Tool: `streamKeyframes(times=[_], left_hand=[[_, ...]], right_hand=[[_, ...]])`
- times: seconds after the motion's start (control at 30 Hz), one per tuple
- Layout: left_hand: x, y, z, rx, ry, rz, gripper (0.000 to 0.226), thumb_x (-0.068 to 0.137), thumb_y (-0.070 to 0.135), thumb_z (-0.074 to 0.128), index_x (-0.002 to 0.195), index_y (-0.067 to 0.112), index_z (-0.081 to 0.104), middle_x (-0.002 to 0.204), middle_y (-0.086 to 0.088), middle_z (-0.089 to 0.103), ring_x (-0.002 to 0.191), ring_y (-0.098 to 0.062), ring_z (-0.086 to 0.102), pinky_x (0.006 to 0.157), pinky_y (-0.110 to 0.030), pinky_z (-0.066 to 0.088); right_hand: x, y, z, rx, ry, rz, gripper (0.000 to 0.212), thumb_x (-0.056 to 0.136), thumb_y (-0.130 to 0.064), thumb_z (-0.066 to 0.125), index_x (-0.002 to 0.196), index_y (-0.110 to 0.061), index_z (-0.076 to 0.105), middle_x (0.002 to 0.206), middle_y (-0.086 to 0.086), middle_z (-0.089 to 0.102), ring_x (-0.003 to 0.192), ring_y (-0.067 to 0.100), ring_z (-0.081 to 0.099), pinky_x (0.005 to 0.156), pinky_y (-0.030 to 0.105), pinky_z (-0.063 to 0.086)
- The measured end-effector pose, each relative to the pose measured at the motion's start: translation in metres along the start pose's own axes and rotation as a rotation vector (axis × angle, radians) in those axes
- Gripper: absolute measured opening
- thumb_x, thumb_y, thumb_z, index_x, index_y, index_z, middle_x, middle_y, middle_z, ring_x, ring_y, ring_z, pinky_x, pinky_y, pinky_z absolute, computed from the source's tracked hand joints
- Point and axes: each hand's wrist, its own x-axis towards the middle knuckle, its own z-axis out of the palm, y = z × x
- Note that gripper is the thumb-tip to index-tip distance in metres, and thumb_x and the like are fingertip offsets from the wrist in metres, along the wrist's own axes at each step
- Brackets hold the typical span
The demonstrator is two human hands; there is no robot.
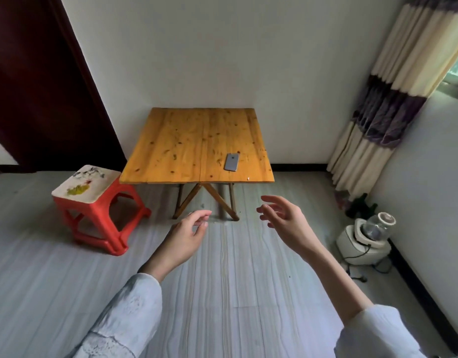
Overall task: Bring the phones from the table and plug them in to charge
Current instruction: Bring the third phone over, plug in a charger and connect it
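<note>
One grey phone (231, 162) lies back side up near the front right of a low wooden folding table (176, 148) that stands against the white wall. Both my hands hover over the floor in front of the table, short of its front edge. My left hand (186, 235) is empty with its fingers loosely curled and apart. My right hand (284, 219) is also empty, fingers spread and pointing left. No charger or socket is in view.
A red plastic stool (93, 208) with a pale painted top stands left of the table. A white appliance with a clear jar (367, 236) and its cord sit on the floor at the right wall. A striped curtain (393, 94) hangs at the right, a dark door (37, 86) at the left.
</note>
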Motion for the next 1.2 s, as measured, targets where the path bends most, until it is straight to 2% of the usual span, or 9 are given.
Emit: streamKeyframes(times=[0.13, 0.37, 0.53, 0.63, 0.73, 0.8, 0.97, 1.13, 1.2], left_hand=[[0.086, -0.032, 0.005, 0.003, -0.048, -0.045, 0.029, 0.094, 0.020, 0.045, 0.121, 0.027, 0.052, 0.117, 0.011, 0.054, 0.111, -0.002, 0.050, 0.092, -0.020, 0.038], [0.249, -0.077, 0.018, 0.006, -0.012, -0.148, 0.030, 0.093, 0.015, 0.045, 0.123, 0.016, 0.052, 0.125, -0.001, 0.055, 0.112, -0.006, 0.048, 0.094, -0.023, 0.036], [0.331, -0.120, 0.026, 0.055, -0.085, -0.254, 0.033, 0.094, 0.019, 0.044, 0.127, 0.019, 0.048, 0.133, 0.000, 0.051, 0.124, -0.011, 0.043, 0.099, -0.021, 0.030], [0.355, -0.149, 0.027, 0.125, -0.123, -0.302, 0.038, 0.095, 0.020, 0.043, 0.133, 0.017, 0.043, 0.141, -0.002, 0.042, 0.132, -0.015, 0.035, 0.104, -0.021, 0.026], [0.391, -0.188, 0.031, 0.226, -0.171, -0.354, 0.045, 0.095, 0.021, 0.042, 0.139, 0.015, 0.035, 0.150, -0.006, 0.028, 0.139, -0.018, 0.023, 0.114, -0.030, 0.020], [0.416, -0.215, 0.035, 0.299, -0.251, -0.389, 0.050, 0.096, 0.025, 0.039, 0.143, 0.020, 0.025, 0.156, -0.004, 0.014, 0.143, -0.019, 0.010, 0.117, -0.036, 0.013], [0.468, -0.282, 0.046, 0.457, -0.453, -0.420, 0.057, 0.097, 0.035, 0.032, 0.146, 0.031, 0.004, 0.156, 0.002, -0.017, 0.142, -0.020, -0.021, 0.116, -0.052, -0.004], [0.502, -0.328, 0.063, 0.587, -0.509, -0.385, 0.061, 0.096, 0.040, 0.031, 0.144, 0.037, -0.007, 0.153, 0.001, -0.026, 0.139, -0.023, -0.027, 0.109, -0.058, -0.013], [0.503, -0.338, 0.070, 0.616, -0.536, -0.404, 0.063, 0.094, 0.044, 0.033, 0.143, 0.039, -0.008, 0.152, 0.002, -0.029, 0.139, -0.024, -0.028, 0.107, -0.063, -0.012]], right_hand=[[0.099, 0.020, 0.001, -0.027, -0.007, 0.033, 0.031, 0.091, -0.027, 0.051, 0.121, -0.016, 0.054, 0.110, 0.007, 0.067, 0.100, 0.016, 0.063, 0.090, 0.036, 0.052], [0.273, 0.062, 0.002, -0.072, -0.080, 0.087, 0.032, 0.093, -0.028, 0.050, 0.121, -0.015, 0.054, 0.114, 0.009, 0.065, 0.104, 0.019, 0.061, 0.090, 0.033, 0.051], [0.369, 0.094, 0.012, -0.103, -0.121, 0.179, 0.032, 0.093, -0.026, 0.050, 0.122, -0.011, 0.054, 0.115, 0.011, 0.064, 0.101, 0.019, 0.061, 0.083, 0.029, 0.050], [0.401, 0.113, 0.026, -0.167, -0.153, 0.211, 0.033, 0.093, -0.023, 0.050, 0.123, -0.009, 0.054, 0.118, 0.012, 0.063, 0.098, 0.019, 0.060, 0.079, 0.026, 0.047], [0.444, 0.138, 0.050, -0.282, -0.191, 0.241, 0.035, 0.093, -0.022, 0.049, 0.125, -0.008, 0.053, 0.123, 0.013, 0.061, 0.107, 0.023, 0.060, 0.082, 0.023, 0.045], [0.471, 0.157, 0.069, -0.369, -0.208, 0.243, 0.038, 0.094, -0.022, 0.049, 0.128, -0.007, 0.050, 0.130, 0.013, 0.056, 0.113, 0.026, 0.057, 0.086, 0.025, 0.044], [0.531, 0.204, 0.121, -0.557, -0.290, 0.264, 0.048, 0.095, -0.025, 0.045, 0.139, -0.010, 0.035, 0.148, 0.011, 0.034, 0.134, 0.028, 0.036, 0.106, 0.036, 0.034], [0.580, 0.247, 0.159, -0.697, -0.389, 0.265, 0.059, 0.097, -0.029, 0.038, 0.147, -0.011, 0.011, 0.157, 0.010, 0.001, 0.145, 0.027, -0.004, 0.116, 0.038, 0.009], [0.587, 0.263, 0.165, -0.779, -0.446, 0.260, 0.063, 0.098, -0.031, 0.035, 0.147, -0.009, 0.002, 0.157, 0.012, -0.007, 0.143, 0.028, -0.012, 0.118, 0.040, 0.002]])
